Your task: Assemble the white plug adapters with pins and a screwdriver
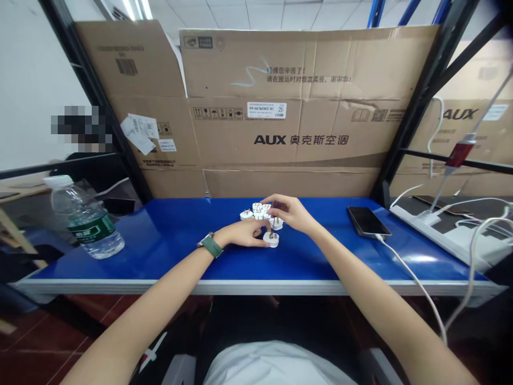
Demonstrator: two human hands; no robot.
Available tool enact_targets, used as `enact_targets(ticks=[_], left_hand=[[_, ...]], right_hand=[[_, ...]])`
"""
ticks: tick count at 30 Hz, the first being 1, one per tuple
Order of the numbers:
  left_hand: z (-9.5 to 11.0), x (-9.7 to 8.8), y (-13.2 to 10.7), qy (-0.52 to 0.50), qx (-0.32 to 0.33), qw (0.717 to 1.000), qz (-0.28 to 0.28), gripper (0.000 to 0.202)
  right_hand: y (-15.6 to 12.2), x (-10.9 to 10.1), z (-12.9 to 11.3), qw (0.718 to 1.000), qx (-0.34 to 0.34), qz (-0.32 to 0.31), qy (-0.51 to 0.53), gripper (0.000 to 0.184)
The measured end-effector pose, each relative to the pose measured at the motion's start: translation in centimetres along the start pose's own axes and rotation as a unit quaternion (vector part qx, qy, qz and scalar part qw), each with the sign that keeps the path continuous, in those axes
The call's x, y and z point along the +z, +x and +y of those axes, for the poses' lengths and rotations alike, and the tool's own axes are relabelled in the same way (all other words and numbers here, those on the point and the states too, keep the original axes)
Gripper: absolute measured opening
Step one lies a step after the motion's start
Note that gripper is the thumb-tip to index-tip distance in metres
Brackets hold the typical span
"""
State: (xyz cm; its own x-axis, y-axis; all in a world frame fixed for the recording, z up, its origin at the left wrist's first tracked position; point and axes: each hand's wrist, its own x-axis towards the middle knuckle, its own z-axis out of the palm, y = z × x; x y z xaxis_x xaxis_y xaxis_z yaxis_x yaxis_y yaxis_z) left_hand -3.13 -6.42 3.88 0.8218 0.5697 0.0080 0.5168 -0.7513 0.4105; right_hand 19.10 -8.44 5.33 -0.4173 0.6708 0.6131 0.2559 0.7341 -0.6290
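White plug (273, 240), one, on blue tabletop (316, 262).
Left hand (243, 233): thumb and fingers closed on the plug; right hand (295, 214): fingertips pinching a thin dark rod (273, 226) above it; more plugs (258, 212) clustered just beyond; at far left, capped bottle (88, 224), clear liquid inside.

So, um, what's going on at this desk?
Someone is handling a white plug at a blue table. Their left hand holds the plug, while their right hand is just above it with what looks like a thin dark rod, too small to identify. More white plugs are clustered just behind. A phone with a cable attached lies to the right, and a water bottle is at the left.
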Motion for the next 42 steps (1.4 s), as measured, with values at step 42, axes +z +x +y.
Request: enact_targets(ticks=[42], left_hand=[[-0.4,0.1,0.5,0.053,-0.051,0.983,0.169,0.049]], right_hand=[[0.4,-2.5,2.8,0.947,0.106,0.24,-0.184,0.027]])
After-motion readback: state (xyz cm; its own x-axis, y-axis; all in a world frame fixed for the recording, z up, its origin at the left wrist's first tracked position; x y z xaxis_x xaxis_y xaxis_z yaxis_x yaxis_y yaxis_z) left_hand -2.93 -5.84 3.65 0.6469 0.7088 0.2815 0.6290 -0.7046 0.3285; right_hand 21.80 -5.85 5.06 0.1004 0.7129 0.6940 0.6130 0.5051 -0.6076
